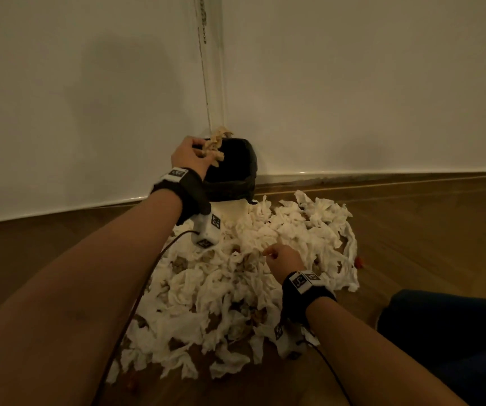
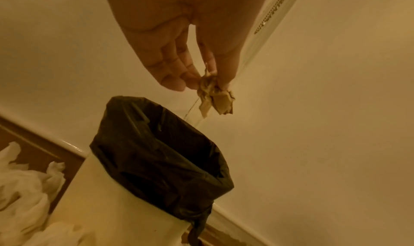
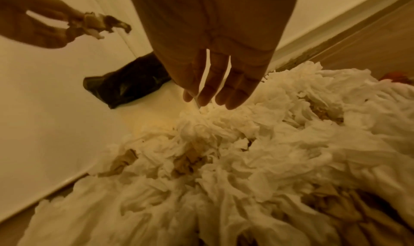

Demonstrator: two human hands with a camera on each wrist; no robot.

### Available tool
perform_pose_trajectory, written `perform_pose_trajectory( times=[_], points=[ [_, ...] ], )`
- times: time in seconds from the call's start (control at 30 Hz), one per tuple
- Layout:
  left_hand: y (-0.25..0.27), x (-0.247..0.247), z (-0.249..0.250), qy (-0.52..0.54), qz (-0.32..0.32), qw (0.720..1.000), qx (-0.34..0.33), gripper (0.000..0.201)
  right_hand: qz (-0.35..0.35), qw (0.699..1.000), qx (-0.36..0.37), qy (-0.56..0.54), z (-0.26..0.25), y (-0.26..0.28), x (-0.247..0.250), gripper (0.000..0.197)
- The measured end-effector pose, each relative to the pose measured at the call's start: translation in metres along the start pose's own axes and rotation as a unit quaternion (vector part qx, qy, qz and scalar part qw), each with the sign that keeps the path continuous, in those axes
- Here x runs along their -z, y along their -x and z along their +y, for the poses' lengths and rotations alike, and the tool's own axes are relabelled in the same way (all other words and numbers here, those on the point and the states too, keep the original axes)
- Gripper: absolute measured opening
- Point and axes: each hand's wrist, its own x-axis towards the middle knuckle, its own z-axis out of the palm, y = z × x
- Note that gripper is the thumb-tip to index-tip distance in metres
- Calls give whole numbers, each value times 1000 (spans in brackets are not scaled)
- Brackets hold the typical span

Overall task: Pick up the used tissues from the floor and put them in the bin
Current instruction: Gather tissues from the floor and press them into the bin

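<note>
A white bin (image 1: 230,171) lined with a black bag (image 2: 161,143) stands in the wall corner. My left hand (image 1: 190,155) hangs over its rim and pinches a crumpled, brown-stained tissue (image 2: 213,94) between thumb and fingertips; the same tissue (image 3: 96,24) shows at the upper left of the right wrist view. A big heap of white used tissues (image 1: 235,276) covers the floor in front of the bin. My right hand (image 1: 284,260) hovers just above the heap (image 3: 246,152), fingers (image 3: 215,88) straight and pointing down, holding nothing.
White walls (image 1: 353,83) meet in the corner behind the bin, with a pull chain (image 1: 203,39) hanging there. Wooden floor (image 1: 426,224) runs around the heap. A small red scrap (image 1: 359,261) lies at the heap's right edge. A dark-clothed knee (image 1: 455,332) is at the lower right.
</note>
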Motion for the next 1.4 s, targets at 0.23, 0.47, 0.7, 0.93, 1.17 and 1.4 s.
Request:
perform_pose_trajectory(
  times=[0.23, 0.47, 0.7, 0.93, 1.17, 1.4],
  points=[
    [11, -29, -21, -31, 36, 998, -45, 38, -43, 995, 4, 91, 13, -8, -2, 23],
    [67, -46, -65, -59, -67, 994, -61, 21, -115, 970, 32, 212, 24, -4, -20, 38],
    [103, -53, -114, -160, -167, 973, -21, 19, -166, 939, 51, 297, 33, 7, -37, 60],
    [124, -49, -150, -226, -228, 947, -4, 19, -160, 925, 45, 341, 42, 20, -46, 42],
    [132, -33, -172, -258, -210, 943, 13, 22, -51, 970, 89, 222, 23, -1, -41, 27],
    [142, -24, -177, -286, -209, 935, -4, 24, 109, 966, -13, -233, -12, -17, -15, 16]
  ],
)
